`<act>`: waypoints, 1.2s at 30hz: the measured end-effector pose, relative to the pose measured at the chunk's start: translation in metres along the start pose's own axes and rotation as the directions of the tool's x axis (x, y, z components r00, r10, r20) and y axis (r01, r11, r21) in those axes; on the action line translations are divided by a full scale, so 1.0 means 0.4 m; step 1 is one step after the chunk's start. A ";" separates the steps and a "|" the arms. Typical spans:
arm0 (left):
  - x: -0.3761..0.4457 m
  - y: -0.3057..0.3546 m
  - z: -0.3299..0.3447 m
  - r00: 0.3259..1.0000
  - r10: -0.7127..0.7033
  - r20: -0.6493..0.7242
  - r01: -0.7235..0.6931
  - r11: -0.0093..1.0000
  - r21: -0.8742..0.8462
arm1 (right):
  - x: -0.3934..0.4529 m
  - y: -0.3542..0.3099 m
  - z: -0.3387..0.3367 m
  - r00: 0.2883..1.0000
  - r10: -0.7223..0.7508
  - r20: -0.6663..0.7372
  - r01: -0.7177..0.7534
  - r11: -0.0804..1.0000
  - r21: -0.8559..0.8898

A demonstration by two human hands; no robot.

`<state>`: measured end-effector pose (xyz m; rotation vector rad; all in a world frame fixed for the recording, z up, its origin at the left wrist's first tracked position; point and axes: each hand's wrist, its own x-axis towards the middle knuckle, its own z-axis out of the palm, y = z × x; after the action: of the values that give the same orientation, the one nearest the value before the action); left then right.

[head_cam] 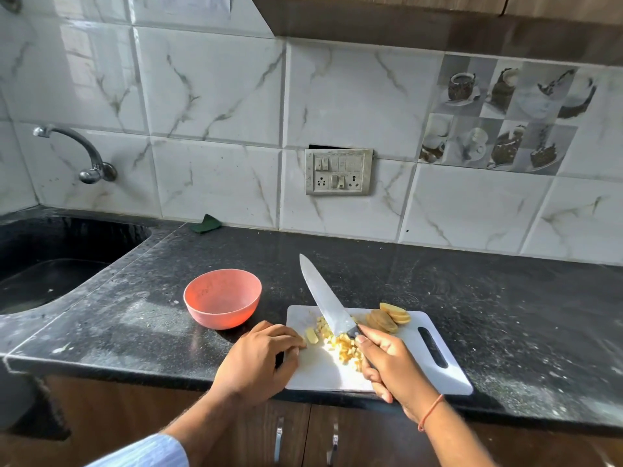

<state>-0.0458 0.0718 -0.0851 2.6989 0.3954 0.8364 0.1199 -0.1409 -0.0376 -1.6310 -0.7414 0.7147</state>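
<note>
On the near part of the speckled dark surface (505, 298), a white cutting board (397, 375) carries the work. The right hand (394, 369) is wrapped round the handle of a knife (323, 298), its tip raised far-left over the diced pieces (344, 345). The left hand (259, 362) sits curled at the board's left edge beside a chunk (312, 335); whether it pinches it cannot be told. Those fingertips are near the blade, so a slip on the loose cubes could probably nick them. Board: smooth plastic. Blade: broad steel. Slices (387, 318): oval, brown-skinned. Bowl (222, 298): round, matte pink.
</note>
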 end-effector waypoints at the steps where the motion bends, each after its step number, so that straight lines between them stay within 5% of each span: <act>1: 0.006 -0.003 0.002 1.000 -0.020 0.009 0.021 0.999 -0.026 | -0.002 0.005 -0.007 1.000 -0.012 0.011 0.012 1.000 0.014; 8: 0.059 -0.030 -0.006 0.987 -0.116 0.108 0.142 0.950 -0.279 | -0.007 0.006 -0.022 0.998 -0.059 0.023 0.055 0.990 0.127; 16: 0.163 -0.037 -0.029 0.888 0.081 0.453 -0.075 0.997 -0.030 | -0.006 0.013 -0.035 0.998 -0.060 0.001 0.059 0.979 0.194; 21: 0.154 -0.037 -0.006 0.932 0.099 0.350 -0.095 0.995 -0.029 | -0.004 0.017 -0.037 0.998 -0.055 0.011 0.052 0.980 0.193; 30: 0.114 -0.002 0.045 0.978 -0.061 0.199 0.043 0.994 0.096 | -0.007 0.010 -0.029 0.997 -0.076 0.014 0.073 0.990 0.118; 36: 0.074 -0.011 0.052 0.987 -0.150 0.060 0.148 0.989 0.029 | -0.008 0.013 -0.018 0.998 -0.064 -0.011 0.064 0.998 0.021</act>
<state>-0.0108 0.0818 -0.0883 2.6707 0.5887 0.7092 0.1242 -0.1485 -0.0412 -1.5834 -0.7729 0.6660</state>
